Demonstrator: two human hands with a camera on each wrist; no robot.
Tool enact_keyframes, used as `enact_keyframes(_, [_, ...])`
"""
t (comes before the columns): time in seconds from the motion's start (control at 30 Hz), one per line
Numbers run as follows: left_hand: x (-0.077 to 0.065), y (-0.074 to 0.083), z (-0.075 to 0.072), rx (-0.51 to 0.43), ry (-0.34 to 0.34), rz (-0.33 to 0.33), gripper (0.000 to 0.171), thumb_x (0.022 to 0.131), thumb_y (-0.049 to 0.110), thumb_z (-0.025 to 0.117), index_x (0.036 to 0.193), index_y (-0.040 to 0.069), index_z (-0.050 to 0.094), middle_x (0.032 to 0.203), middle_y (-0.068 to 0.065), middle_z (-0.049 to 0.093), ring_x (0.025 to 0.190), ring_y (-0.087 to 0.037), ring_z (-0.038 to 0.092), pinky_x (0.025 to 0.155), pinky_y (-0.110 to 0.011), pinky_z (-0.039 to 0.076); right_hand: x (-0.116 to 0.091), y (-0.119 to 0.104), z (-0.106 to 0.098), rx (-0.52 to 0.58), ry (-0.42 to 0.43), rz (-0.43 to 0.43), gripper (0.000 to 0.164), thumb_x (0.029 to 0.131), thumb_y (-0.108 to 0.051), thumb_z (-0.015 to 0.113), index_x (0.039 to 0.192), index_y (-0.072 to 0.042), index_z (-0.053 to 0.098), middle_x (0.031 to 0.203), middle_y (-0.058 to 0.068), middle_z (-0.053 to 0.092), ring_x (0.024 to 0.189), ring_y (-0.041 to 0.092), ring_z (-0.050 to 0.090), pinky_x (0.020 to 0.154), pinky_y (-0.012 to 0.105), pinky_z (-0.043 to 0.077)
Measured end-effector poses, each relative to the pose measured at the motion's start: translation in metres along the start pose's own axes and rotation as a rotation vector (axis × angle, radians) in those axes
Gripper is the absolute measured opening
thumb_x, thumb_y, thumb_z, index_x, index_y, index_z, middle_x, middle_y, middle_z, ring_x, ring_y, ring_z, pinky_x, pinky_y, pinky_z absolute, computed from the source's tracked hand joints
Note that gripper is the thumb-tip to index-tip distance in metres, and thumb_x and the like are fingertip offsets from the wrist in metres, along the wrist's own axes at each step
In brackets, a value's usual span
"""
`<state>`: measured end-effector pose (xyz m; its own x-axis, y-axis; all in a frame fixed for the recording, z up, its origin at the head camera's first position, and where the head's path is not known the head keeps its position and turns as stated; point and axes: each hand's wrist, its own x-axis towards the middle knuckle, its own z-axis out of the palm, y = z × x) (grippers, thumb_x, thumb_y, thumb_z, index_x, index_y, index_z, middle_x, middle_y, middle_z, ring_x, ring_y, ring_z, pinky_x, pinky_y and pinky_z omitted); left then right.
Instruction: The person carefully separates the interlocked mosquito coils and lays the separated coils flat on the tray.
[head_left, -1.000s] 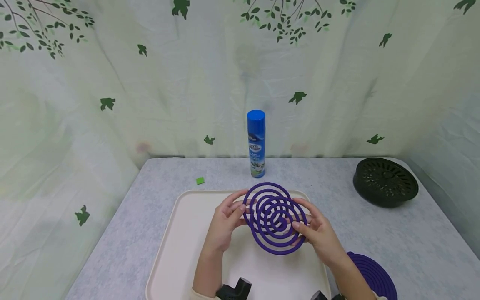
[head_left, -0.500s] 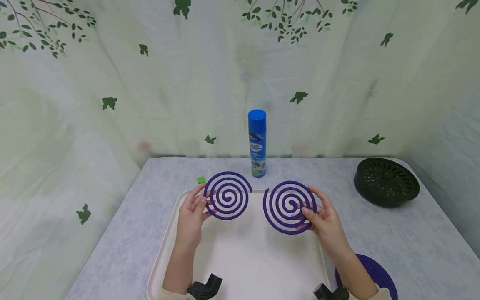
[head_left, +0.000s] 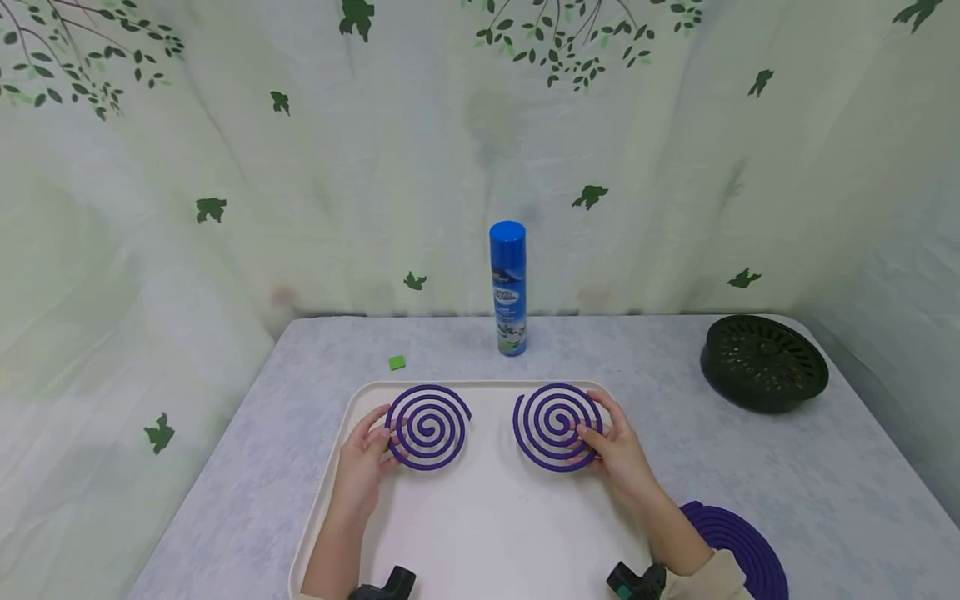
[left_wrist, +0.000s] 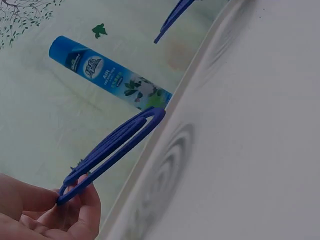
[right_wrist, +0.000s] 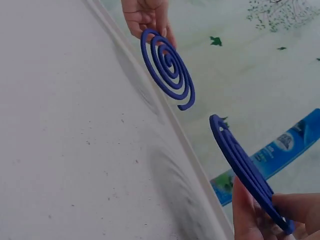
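Note:
My left hand point(head_left: 362, 467) pinches a purple spiral mosquito coil point(head_left: 428, 431) by its left side, thumb in front and fingers behind. A second, similar mosquito coil point(head_left: 561, 426) is held by its right side in my right hand point(head_left: 618, 450). The two coils are apart, both above the far part of a white tray point(head_left: 495, 533). In the left wrist view the left coil point(left_wrist: 107, 155) appears nearly edge-on, with a shadow on the tray. The right wrist view shows the right coil point(right_wrist: 250, 172) between thumb and fingers, clear of the tray surface.
More purple coil, apparently unseparated, lies right of the tray point(head_left: 742, 550), partly behind my right forearm. A blue air-freshener can point(head_left: 510, 287) stands behind the tray. A small green piece point(head_left: 397, 362) lies left of it. A round black perforated container point(head_left: 765, 362) sits at back right.
One second ago the two coils overlapped in front of me. My hands have drawn them apart, left and right, then lowered them a little over the tray.

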<state>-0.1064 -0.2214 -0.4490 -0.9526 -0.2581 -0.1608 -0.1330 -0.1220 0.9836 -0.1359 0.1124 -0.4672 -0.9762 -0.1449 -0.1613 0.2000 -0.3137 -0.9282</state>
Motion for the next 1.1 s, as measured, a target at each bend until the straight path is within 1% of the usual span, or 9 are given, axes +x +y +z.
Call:
enact_keyframes(0.17, [0.004, -0.009, -0.001, 0.008, -0.024, -0.038, 0.038, 0.095, 0.001, 0.035, 0.133, 0.006, 0.037, 0.104, -0.009, 0.058, 0.08, -0.01, 0.056, 0.067, -0.027, 0.05, 0.002, 0.011, 0.003, 0.0, 0.005, 0.068, 0.055, 0.09, 0.008, 0.042, 0.137, -0.018, 0.025, 0.085, 0.013, 0.058, 0.059, 0.019, 0.06, 0.062, 0.039, 0.053])
enact_keyframes(0.37, [0.005, -0.014, -0.003, 0.057, -0.083, -0.038, 0.041, 0.094, -0.001, 0.036, 0.135, -0.001, 0.03, 0.115, -0.023, 0.053, 0.082, -0.011, 0.057, 0.071, -0.026, 0.05, 0.001, 0.017, 0.003, -0.06, -0.073, 0.103, 0.07, 0.088, 0.012, 0.04, 0.143, -0.018, 0.011, 0.113, 0.03, 0.049, 0.079, 0.026, 0.062, 0.073, 0.038, 0.051])
enact_keyframes(0.47, [0.006, -0.017, -0.003, 0.114, -0.078, -0.038, 0.041, 0.093, -0.002, 0.037, 0.133, -0.007, 0.027, 0.11, -0.023, 0.054, 0.078, -0.01, 0.057, 0.068, -0.025, 0.05, 0.001, 0.018, 0.004, -0.082, -0.086, 0.092, 0.073, 0.085, 0.014, 0.041, 0.143, -0.016, 0.007, 0.123, 0.034, 0.041, 0.09, 0.028, 0.059, 0.077, 0.038, 0.05])
enact_keyframes(0.53, [0.006, -0.018, -0.003, 0.143, -0.066, -0.046, 0.04, 0.093, -0.002, 0.039, 0.131, -0.009, 0.028, 0.107, -0.023, 0.056, 0.075, -0.01, 0.058, 0.066, -0.025, 0.05, 0.001, 0.017, 0.004, -0.098, -0.071, 0.082, 0.073, 0.084, 0.015, 0.042, 0.142, -0.012, 0.009, 0.125, 0.034, 0.038, 0.092, 0.028, 0.058, 0.077, 0.037, 0.049])
enact_keyframes(0.63, [0.008, -0.02, -0.002, 0.166, -0.053, -0.053, 0.037, 0.093, -0.002, 0.04, 0.128, -0.01, 0.032, 0.11, -0.022, 0.054, 0.074, -0.009, 0.056, 0.065, -0.024, 0.05, 0.002, 0.017, 0.006, -0.128, -0.039, 0.077, 0.071, 0.082, 0.016, 0.046, 0.14, -0.006, 0.012, 0.126, 0.033, 0.035, 0.092, 0.028, 0.057, 0.077, 0.035, 0.05])
enact_keyframes(0.73, [0.008, -0.02, -0.002, 0.192, -0.058, -0.049, 0.038, 0.093, -0.001, 0.039, 0.129, -0.011, 0.033, 0.118, -0.026, 0.047, 0.08, -0.01, 0.054, 0.067, -0.022, 0.049, 0.003, 0.017, 0.008, -0.183, -0.016, 0.069, 0.073, 0.08, 0.016, 0.051, 0.14, -0.003, 0.013, 0.127, 0.029, 0.028, 0.096, 0.03, 0.055, 0.077, 0.032, 0.049])
enact_keyframes(0.87, [0.007, -0.019, -0.002, 0.235, -0.062, -0.037, 0.041, 0.094, 0.001, 0.038, 0.132, -0.011, 0.029, 0.127, -0.029, 0.038, 0.1, -0.024, 0.051, 0.076, -0.024, 0.048, 0.001, 0.015, 0.005, -0.314, -0.035, 0.024, 0.079, 0.079, 0.012, 0.055, 0.142, 0.0, 0.008, 0.133, 0.03, 0.022, 0.111, 0.04, 0.045, 0.083, 0.032, 0.047])
enact_keyframes(0.97, [0.005, -0.018, -0.002, 0.279, -0.057, -0.015, 0.042, 0.094, 0.003, 0.04, 0.133, -0.01, 0.029, 0.13, -0.029, 0.037, 0.113, -0.034, 0.043, 0.086, -0.031, 0.044, -0.001, 0.012, 0.002, -0.424, -0.068, -0.022, 0.078, 0.08, 0.008, 0.056, 0.141, 0.003, 0.007, 0.136, 0.033, 0.023, 0.118, 0.042, 0.038, 0.088, 0.036, 0.043])
enact_keyframes(1.1, [0.001, -0.015, 0.001, 0.354, -0.05, 0.025, 0.044, 0.093, 0.006, 0.044, 0.133, -0.007, 0.031, 0.132, -0.027, 0.036, 0.117, -0.036, 0.04, 0.094, -0.042, 0.036, -0.003, 0.008, -0.002, -0.568, -0.085, -0.046, 0.076, 0.083, -0.001, 0.06, 0.141, 0.004, 0.011, 0.139, 0.029, 0.022, 0.124, 0.038, 0.03, 0.097, 0.039, 0.032])
